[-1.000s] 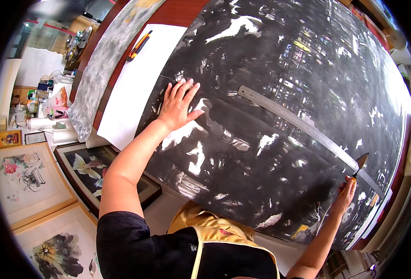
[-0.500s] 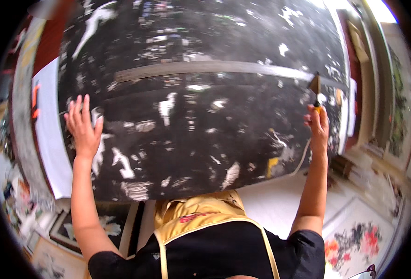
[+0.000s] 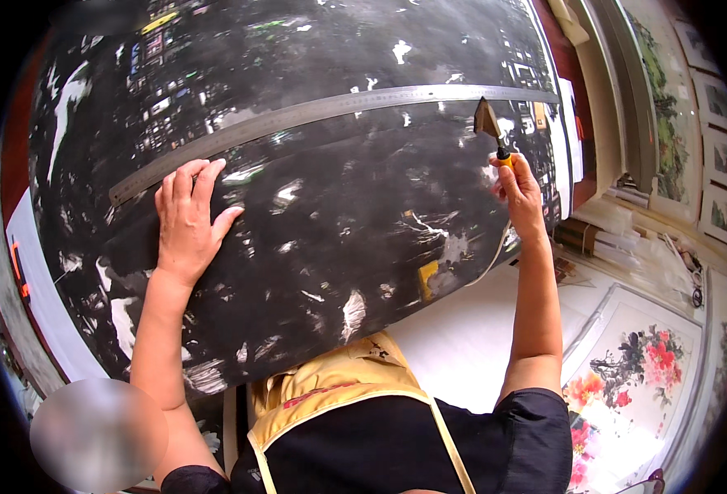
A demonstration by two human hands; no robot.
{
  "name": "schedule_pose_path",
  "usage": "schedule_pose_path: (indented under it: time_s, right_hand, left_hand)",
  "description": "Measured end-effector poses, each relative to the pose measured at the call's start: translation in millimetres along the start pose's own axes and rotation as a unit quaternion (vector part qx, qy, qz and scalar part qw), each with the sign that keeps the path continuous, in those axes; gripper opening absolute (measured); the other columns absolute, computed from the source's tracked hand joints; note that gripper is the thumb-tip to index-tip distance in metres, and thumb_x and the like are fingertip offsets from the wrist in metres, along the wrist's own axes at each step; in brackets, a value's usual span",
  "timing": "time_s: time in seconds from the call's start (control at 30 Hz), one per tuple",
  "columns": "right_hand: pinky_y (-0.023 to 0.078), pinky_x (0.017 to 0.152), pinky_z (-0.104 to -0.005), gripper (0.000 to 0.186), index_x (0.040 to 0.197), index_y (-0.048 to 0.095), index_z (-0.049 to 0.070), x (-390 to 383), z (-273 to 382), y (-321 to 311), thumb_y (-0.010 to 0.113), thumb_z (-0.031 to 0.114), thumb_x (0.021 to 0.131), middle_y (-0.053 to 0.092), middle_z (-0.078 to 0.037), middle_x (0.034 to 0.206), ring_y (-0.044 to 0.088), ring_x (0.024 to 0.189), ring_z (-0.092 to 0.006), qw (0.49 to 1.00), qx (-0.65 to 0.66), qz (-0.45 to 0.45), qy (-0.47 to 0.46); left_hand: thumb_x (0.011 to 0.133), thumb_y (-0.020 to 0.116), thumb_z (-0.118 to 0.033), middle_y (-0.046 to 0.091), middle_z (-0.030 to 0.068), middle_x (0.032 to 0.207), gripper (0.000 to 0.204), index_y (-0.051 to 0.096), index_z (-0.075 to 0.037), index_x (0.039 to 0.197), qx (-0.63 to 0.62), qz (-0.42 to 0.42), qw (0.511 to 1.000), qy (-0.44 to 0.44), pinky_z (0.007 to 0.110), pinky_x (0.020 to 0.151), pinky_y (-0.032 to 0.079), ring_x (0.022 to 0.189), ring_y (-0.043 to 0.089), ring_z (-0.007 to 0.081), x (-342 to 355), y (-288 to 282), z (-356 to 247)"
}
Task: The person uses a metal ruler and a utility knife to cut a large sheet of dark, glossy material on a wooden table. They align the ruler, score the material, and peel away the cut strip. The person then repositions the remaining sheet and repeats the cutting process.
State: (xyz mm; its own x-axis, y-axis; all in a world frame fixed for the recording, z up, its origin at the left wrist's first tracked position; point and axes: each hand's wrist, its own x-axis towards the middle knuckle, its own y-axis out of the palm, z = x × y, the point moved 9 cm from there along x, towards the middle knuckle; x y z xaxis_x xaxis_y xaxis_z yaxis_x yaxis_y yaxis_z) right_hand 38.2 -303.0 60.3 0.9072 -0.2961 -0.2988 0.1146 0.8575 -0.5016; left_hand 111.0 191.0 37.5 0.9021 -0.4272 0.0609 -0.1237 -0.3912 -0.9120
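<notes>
A long steel ruler (image 3: 330, 107) lies across a large dark painting (image 3: 355, 189) with white and coloured flecks. My left hand (image 3: 189, 218) rests on the painting, fingers stretched, its fingertips close to the near edge of the ruler's left part; whether they touch it I cannot tell. In my right hand (image 3: 521, 193) is the yellow-and-black handle of a small iron-like tool (image 3: 487, 120) with a pointed triangular metal head. Its tip points away from me, by the ruler's right part. From below that hand a pale cord (image 3: 495, 263) runs down over the painting's edge.
White paper with an orange-handled cutter (image 3: 19, 267) lies along the left. Another white strip (image 3: 576, 123) borders the right side. A flower painting (image 3: 639, 370) stands at lower right, below bundled rolls (image 3: 602, 239). My yellow apron (image 3: 339, 379) meets the painting's near edge.
My left hand has moved up and right, from the painting's left side to near the ruler. The view has turned and shifted; my right hand still holds the tool near the ruler's right part.
</notes>
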Motion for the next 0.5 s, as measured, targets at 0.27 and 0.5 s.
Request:
schedule_pose_path:
  time_s: [0.27,0.5]
  right_hand:
    - [0.044,0.07,-0.0263,0.019,0.107,0.065,-0.001,7,17,-36,0.067,0.018,0.1,0.054,-0.005,0.091,0.052,0.078,-0.0117,0.969,-0.226,-0.041,-0.092]
    - [0.04,0.067,-0.0254,0.022,0.103,0.059,0.003,23,4,-4,0.067,0.023,0.101,0.05,0.0,0.084,0.048,0.074,-0.011,0.972,-0.218,0.026,-0.084]
  left_hand:
    - [0.087,0.076,-0.018,0.047,0.0083,0.15,0.067,0.05,-0.014,0.149,0.039,0.022,0.999,0.018,0.046,0.113,0.033,0.134,0.044,0.0326,-3,19,1]
    - [0.082,0.081,-0.028,0.053,0.0101,0.141,0.068,0.054,-0.01,0.142,0.044,-0.018,0.999,0.008,0.045,0.109,0.035,0.127,0.049,0.0327,-18,-7,16]
